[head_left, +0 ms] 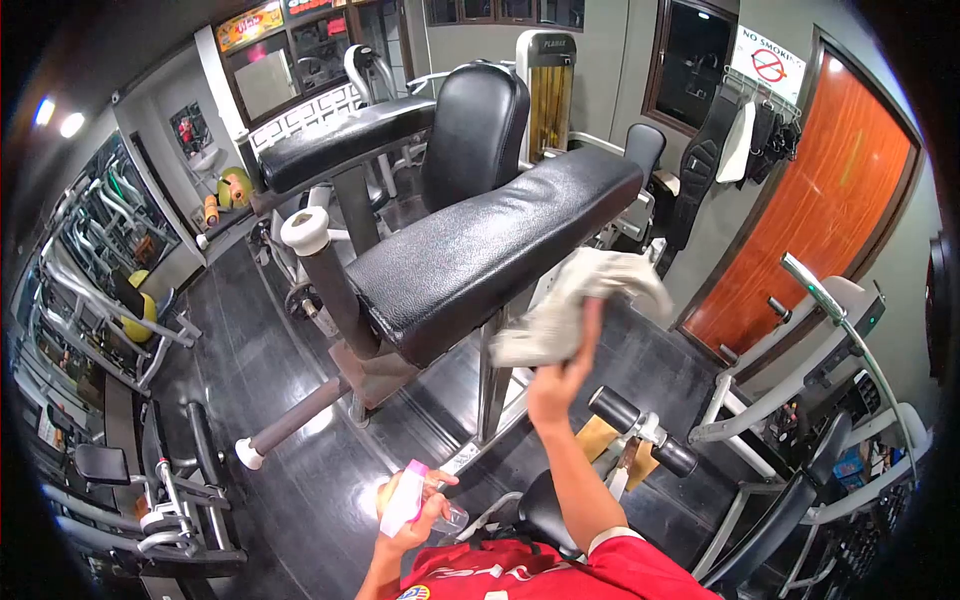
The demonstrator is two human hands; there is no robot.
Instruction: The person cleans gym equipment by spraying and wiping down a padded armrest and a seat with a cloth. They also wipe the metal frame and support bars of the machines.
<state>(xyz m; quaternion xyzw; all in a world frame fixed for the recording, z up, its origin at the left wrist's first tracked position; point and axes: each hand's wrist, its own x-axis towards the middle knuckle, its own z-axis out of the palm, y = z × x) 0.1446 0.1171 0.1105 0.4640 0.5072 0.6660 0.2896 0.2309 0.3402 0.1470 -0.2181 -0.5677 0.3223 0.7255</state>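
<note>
My right hand point(560, 388) is raised in front of me, closed on a pale cloth point(548, 318) that is blurred by motion and spreads above the fingers. Just beyond it is the black padded bench point(480, 245) of a gym machine, and the cloth overlaps the pad's near right edge in this view. Lower down, close to my body, my left hand point(428, 512) is wrapped round a spray bottle point(402, 502) with a white and pink head. Part of the bottle's clear body shows beside the fingers.
An upright black backrest point(478, 135) and a second long pad point(345, 142) rise behind the bench. A white-capped post point(305, 232) stands at its left end. Black foam rollers point(642, 430) sit low at right. Another machine point(800, 370) stands near the orange door point(810, 190).
</note>
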